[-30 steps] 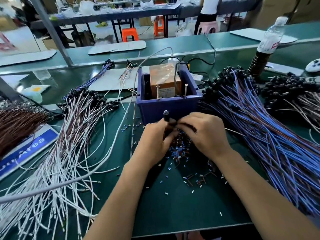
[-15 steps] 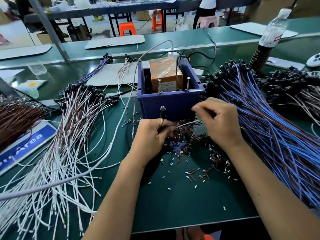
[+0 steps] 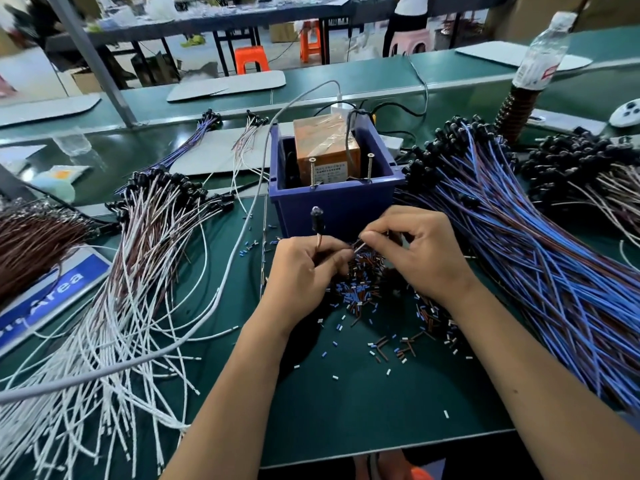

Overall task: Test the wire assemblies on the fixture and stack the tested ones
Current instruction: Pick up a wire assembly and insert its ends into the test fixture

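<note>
The wire assembly [image 3: 317, 225] stands between the two hands, just in front of the blue bin [image 3: 334, 202]; its black cap with a pale tip points up, and its thin wire runs down into the left hand [image 3: 301, 271]; that hand's fingers are curled round the wire, holding it upright; the right hand [image 3: 420, 251] pinches the wire's far end between thumb and forefinger, close to the left fingertips, with the other fingers curled. Both hands hover over a heap of small cut sleeves [image 3: 363, 289] in blue, brown and white, which scatters across the green mat [image 3: 346, 403] toward the near edge. The bin holds an orange-wrapped box [image 3: 325, 147]; two upright screws [image 3: 312, 171] stand at the bin's front rim, apart from each other; black and grey cables run into the bin from behind. To the left lies a fanned pile of white and brown wires [image 3: 131, 289], its black caps pointing away; to the right lies a thick pile of blue and brown wires [image 3: 536, 254], caps likewise at the far end; a water bottle [image 3: 542, 53] stands at the far right.
</note>
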Tool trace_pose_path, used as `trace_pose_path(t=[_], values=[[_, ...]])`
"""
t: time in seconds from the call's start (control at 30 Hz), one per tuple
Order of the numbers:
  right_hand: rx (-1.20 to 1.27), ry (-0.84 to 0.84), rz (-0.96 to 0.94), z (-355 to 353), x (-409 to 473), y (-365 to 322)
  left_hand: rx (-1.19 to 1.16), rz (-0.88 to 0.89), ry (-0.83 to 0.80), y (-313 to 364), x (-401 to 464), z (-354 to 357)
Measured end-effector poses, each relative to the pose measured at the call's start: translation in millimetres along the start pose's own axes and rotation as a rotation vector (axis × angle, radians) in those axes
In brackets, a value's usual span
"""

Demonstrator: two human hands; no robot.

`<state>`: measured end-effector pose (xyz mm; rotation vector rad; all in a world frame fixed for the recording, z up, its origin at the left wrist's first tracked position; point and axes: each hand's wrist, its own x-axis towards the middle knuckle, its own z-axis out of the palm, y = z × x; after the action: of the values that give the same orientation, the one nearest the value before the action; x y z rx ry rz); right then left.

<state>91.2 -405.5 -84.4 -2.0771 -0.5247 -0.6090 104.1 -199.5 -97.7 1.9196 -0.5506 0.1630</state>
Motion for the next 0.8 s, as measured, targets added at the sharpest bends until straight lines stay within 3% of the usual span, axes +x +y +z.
trace_pose_path(t=[0.17, 0.23, 0.33, 0.4, 0.47, 0.57, 0.67, 0.8], values=[[0.099, 0.239, 0.112, -7, 0, 1, 0.049, -0.008, 0.039, -7, 0, -7], [0.026, 0.303, 0.164, -8, -2, 0, 0.071, 0.01, 0.073, -7, 1, -10], [-0.308, 0.458, 0.057, -4, -3, -4, 0.049, 0.006, 0.133, -4, 1, -8], [-0.315, 0.503, -0.068, -1, -5, -8, -0.001, -0.007, 0.181, -2, 1, -5], [-0.147, 0.338, -0.036, 4, -6, -10, -0.071, -0.005, 0.215, 1, 0, 0], [0.191, 0.059, 0.258, 18, -9, -13, -0.145, 0.014, 0.177, 6, -1, 5], [0.57, 0.143, 0.415, 20, -4, -14, -0.18, 0.007, 0.14, 6, -1, 5], [0.829, 0.383, 0.491, 1, -1, -7, -0.186, -0.001, 0.142, 6, -1, 2]])
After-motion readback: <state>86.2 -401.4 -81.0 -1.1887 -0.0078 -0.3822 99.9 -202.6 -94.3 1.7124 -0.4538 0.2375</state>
